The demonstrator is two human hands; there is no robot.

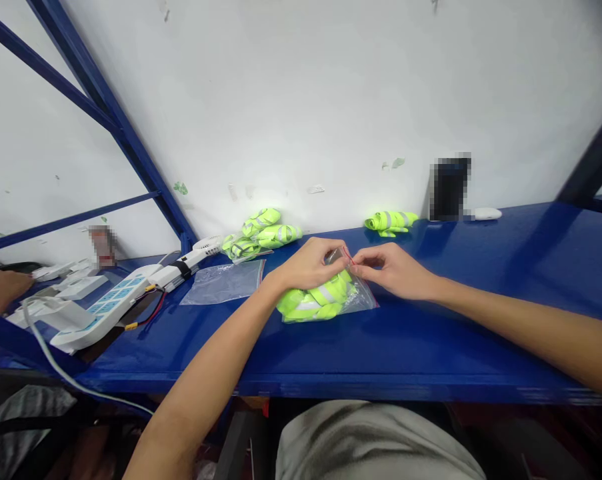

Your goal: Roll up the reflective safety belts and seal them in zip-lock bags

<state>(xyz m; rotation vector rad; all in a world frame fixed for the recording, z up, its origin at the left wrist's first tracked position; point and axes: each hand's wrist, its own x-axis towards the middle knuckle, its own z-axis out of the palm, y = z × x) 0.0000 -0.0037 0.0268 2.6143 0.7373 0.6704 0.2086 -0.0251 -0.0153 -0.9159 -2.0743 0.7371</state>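
A clear zip bag (361, 297) with a red strip along its mouth lies on the blue table in front of me. Inside it is a folded neon-yellow vest-like bundle (315, 303) with silver reflective bands. My left hand (313, 263) is closed on the bag's upper edge, thumb and fingers pinching it above the bundle. From the other side my right hand (388, 268) pinches the red-striped mouth, its fingertips close to the left ones. Part of the bag's top is hidden behind my fingers.
Several bagged yellow bundles (261, 233) are piled by the wall, with a flat clear bag (223, 283) before them. Another yellow bundle (391, 221) lies further right, near a blurred dark object (448, 190). Power strips (108, 310) and cables occupy the left, beside another person's hand (3, 288).
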